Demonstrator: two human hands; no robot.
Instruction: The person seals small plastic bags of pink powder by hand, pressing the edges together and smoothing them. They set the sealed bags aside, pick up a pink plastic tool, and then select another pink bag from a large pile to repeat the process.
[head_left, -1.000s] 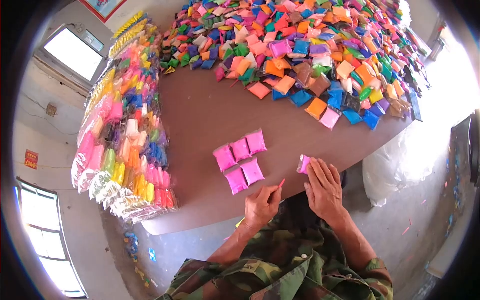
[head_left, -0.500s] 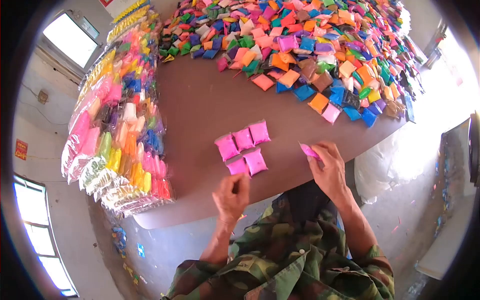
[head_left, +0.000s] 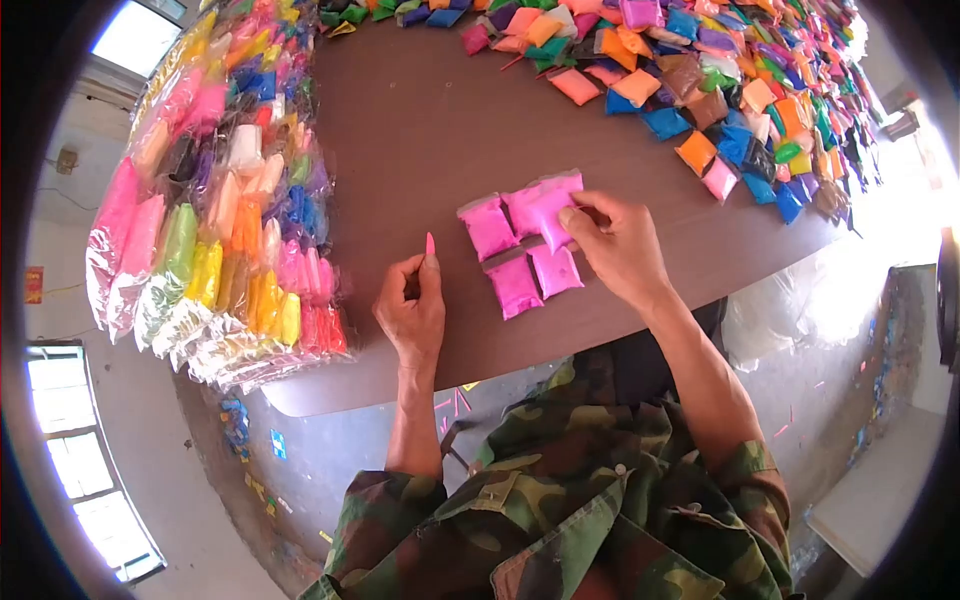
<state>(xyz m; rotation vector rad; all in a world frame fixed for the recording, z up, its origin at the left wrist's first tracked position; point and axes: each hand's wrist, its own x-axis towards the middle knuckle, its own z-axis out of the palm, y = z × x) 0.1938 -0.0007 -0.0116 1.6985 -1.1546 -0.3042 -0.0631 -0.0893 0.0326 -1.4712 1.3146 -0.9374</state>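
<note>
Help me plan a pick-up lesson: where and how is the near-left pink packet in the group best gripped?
I'd pinch the plump near end of the near-left pink packet, coming in low from the near-left. It lies flat and pillow-shaped on the table, with that side free, while the right-hand packet and the packet beyond crowd its other sides.

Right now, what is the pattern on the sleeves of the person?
Camouflage in green, brown and tan; the head view shows it best, on both sleeves.
</note>
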